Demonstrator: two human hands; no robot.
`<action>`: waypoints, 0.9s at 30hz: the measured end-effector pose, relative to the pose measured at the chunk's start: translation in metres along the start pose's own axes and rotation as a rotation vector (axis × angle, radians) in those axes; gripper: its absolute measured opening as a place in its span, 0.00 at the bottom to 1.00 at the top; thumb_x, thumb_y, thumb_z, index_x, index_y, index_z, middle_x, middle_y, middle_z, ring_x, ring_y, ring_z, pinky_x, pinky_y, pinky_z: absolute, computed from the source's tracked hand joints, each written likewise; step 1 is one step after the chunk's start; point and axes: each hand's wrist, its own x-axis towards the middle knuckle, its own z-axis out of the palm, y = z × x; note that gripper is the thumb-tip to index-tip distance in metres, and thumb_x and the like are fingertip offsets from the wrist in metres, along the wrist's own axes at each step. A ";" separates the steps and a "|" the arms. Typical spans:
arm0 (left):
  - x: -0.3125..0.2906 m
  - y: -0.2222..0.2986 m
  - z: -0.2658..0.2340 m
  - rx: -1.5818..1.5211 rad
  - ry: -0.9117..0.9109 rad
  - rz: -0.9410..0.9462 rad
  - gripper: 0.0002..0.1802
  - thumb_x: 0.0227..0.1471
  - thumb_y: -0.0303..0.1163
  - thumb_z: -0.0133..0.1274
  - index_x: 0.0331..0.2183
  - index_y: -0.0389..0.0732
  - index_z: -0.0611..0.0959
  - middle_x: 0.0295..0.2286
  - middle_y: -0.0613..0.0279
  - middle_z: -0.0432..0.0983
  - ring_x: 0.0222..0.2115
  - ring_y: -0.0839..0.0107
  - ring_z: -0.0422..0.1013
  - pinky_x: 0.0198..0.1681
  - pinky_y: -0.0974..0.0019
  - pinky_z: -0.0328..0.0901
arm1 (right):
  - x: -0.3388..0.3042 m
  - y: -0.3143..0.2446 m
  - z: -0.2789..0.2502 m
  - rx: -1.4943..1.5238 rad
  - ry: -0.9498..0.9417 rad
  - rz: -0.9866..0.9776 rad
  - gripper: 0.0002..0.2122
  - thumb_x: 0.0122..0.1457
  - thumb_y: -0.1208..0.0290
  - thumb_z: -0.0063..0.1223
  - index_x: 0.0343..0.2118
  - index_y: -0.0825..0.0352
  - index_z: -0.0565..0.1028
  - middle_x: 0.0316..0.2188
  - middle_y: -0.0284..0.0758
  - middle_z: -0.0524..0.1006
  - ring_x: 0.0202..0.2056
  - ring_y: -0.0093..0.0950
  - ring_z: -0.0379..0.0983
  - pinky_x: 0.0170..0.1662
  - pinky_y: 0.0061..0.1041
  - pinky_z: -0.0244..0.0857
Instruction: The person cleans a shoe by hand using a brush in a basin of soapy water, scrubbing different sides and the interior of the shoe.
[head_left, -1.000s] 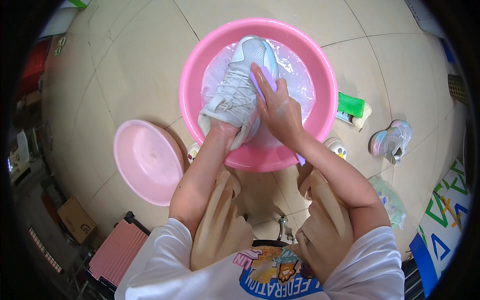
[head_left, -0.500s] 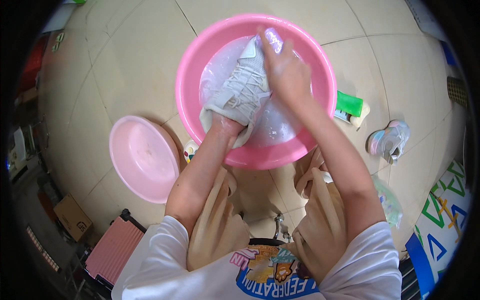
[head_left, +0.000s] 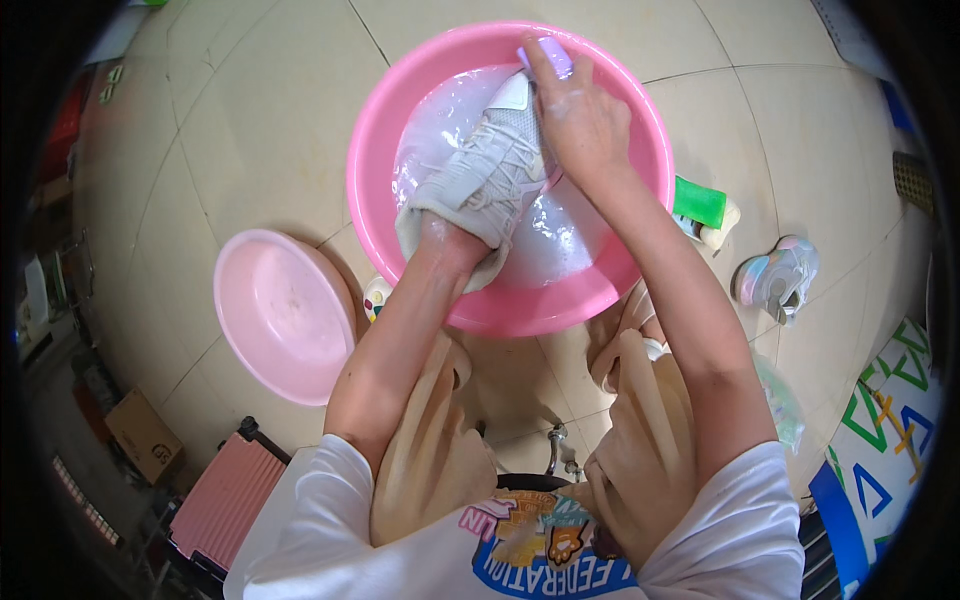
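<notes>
The white shoe [head_left: 478, 188] lies left of the right fingers [head_left: 544, 74].

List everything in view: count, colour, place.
Tub: 1, pink, centre
Water: cloudy white, in tub
Shoe: 1, white, over tub
Block: 1, purple, over tub's far side
Second shoe: 1, pastel, right
Unclear item: 1, green-white, right of tub
Bag: 1, pale green, lower right
Board: 1, multicoloured, lower right
Basin: 1, light pink, left
Suitcase: 1, pink, lower left
Box: 1, brown, lower left
Clutter: uncounted, dark, left edge
Tiles: many, beige, floor
Slipper: 1 clear, white, left of tub
Trousers: 1 pair, beige, lower centre
Shirt: 1, white, bottom
Left hand: 1, in shoe
Right hand: 1, holding block
</notes>
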 end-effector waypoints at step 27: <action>-0.005 0.008 0.002 0.076 -0.053 0.080 0.28 0.63 0.39 0.34 0.61 0.38 0.60 0.59 0.52 0.60 0.58 0.54 0.61 0.62 0.49 0.58 | -0.049 -0.041 -0.010 0.100 -0.239 -0.123 0.28 0.56 0.71 0.47 0.62 0.48 0.63 0.29 0.44 0.71 0.19 0.35 0.75 0.17 0.33 0.68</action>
